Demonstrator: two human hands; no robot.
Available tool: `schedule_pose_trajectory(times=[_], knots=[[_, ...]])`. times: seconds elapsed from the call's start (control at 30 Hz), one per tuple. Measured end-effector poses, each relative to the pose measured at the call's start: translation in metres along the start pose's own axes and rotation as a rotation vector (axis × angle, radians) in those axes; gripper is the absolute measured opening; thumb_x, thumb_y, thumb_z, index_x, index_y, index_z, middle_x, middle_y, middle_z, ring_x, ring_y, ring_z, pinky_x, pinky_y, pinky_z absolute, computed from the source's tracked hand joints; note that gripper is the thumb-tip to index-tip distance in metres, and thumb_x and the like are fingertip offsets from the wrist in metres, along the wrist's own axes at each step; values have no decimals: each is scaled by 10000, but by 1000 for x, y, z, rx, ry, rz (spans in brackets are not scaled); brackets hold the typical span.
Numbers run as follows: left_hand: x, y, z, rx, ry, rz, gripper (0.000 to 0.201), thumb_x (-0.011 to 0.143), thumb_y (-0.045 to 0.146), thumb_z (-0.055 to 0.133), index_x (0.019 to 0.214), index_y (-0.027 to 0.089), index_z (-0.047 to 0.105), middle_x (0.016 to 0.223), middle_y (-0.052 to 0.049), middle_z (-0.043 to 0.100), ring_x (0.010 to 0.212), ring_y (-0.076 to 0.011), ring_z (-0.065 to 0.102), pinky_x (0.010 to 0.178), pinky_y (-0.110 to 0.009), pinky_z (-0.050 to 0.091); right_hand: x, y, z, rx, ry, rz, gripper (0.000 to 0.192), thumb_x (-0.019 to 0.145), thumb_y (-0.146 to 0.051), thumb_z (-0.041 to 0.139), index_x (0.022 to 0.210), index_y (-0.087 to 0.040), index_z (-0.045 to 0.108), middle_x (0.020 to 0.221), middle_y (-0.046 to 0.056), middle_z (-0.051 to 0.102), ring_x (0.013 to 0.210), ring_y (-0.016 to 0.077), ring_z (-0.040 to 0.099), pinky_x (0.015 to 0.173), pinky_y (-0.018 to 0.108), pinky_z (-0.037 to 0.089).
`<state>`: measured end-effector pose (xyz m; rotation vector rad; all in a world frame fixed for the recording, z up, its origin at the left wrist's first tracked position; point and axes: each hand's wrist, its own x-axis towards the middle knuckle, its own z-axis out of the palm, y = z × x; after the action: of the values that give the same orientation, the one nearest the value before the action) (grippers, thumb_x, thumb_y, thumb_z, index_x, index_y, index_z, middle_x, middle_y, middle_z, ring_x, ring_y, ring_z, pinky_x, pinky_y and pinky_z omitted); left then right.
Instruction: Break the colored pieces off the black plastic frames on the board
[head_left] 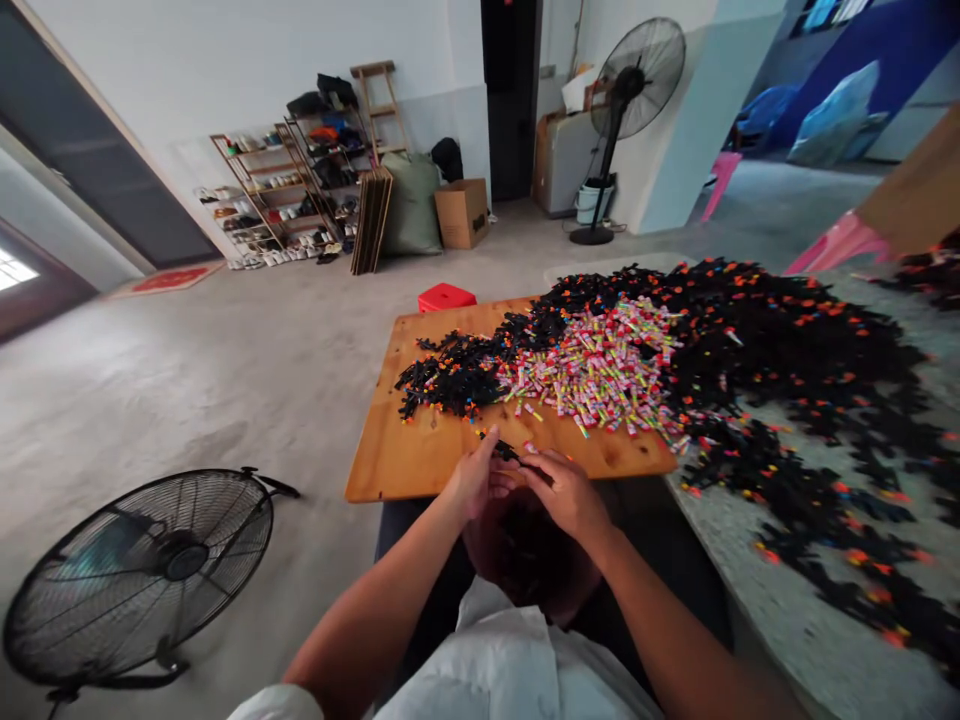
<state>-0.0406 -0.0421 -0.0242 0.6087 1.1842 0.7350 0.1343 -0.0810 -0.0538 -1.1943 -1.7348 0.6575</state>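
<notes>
Both of my hands meet over the front edge of a wooden board [375,450]. Between them is a small black plastic piece [505,451] with a yellow-orange tip. My left hand [478,478] has its thumb raised against the piece, its fingers curled beneath. From the other side, my right hand [566,495] pinches the piece's near end. Just beyond the hands lies a heap of small pink, white and yellow printed tubes [600,370]. Similar black pieces [457,375] with orange, yellow and blue tips are piled left of the tubes. Below my hands, a dark red container or bag [525,545] rests at my lap.
A stone-like tabletop [720,530] on the right bears a large spread of black pieces [787,350]. A floor fan [150,580] is at left, a red stool [447,297] behind the board. Shoe racks [277,190], a carton [462,213] and a standing fan [626,90] are farther back.
</notes>
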Motion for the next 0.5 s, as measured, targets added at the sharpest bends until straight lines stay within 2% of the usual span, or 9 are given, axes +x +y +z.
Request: schedule_pose_trajectory(times=[0.07,0.1,0.17,0.2,0.27,0.3,0.37,0.43,0.5], knots=[[-2,-2,-4,157,96,118,629,963,741,438,1011,141,621,830,-100,717,580,-171,665,537,-288,520,1,5,3,169,100,215,273,979,-447,640,1046,-219,774,870,69,755,792,233,721,785,367,598],[-4,-4,-6,282,196,271,605,975,716,435,1058,145,617,883,-119,721,674,-202,698,612,-332,564,1,7,4,270,151,338,323,951,-500,666,1048,-211,772,802,57,746,715,229,710,716,361,604],[-8,-10,-8,603,375,707,472,983,579,529,1172,154,610,1088,-168,712,1003,-278,715,870,-452,593,3,9,5,477,225,534,422,867,-584,735,1037,-199,765,706,30,719,611,217,676,597,344,593],[-10,-12,-9,782,401,932,420,972,491,582,1231,162,606,1229,-189,678,1199,-315,652,1014,-516,540,3,9,5,568,238,586,458,823,-608,770,1021,-196,762,693,23,713,589,209,665,562,333,584],[-12,-13,-9,1140,263,1265,431,950,345,630,1350,193,587,1460,-184,564,1471,-357,424,1211,-619,336,4,6,4,695,227,628,485,766,-619,815,979,-188,752,692,15,710,561,181,646,519,298,558],[-12,-12,-8,1291,165,1351,437,954,294,624,1381,210,581,1494,-167,544,1509,-359,365,1247,-652,245,4,4,4,727,208,636,482,759,-615,825,960,-184,747,683,11,703,542,164,630,501,278,539],[-10,-5,-8,1489,37,1404,364,993,248,577,1356,227,608,1390,-130,628,1438,-330,452,1265,-684,143,3,1,2,742,170,646,462,770,-605,825,920,-177,739,650,3,683,513,142,603,478,252,505],[-5,5,-9,1582,-35,1396,255,1041,259,514,1245,212,660,1156,-95,711,1219,-276,602,1258,-684,163,1,-2,0,730,145,647,441,788,-598,816,864,-173,728,615,-2,659,500,136,587,473,248,489],[0,14,-10,1622,-139,1389,247,1066,275,470,1162,192,682,1008,-79,707,1025,-230,645,1211,-619,323,-1,-5,-5,717,147,614,431,820,-596,792,872,-173,729,619,-3,652,500,137,584,478,255,490]])
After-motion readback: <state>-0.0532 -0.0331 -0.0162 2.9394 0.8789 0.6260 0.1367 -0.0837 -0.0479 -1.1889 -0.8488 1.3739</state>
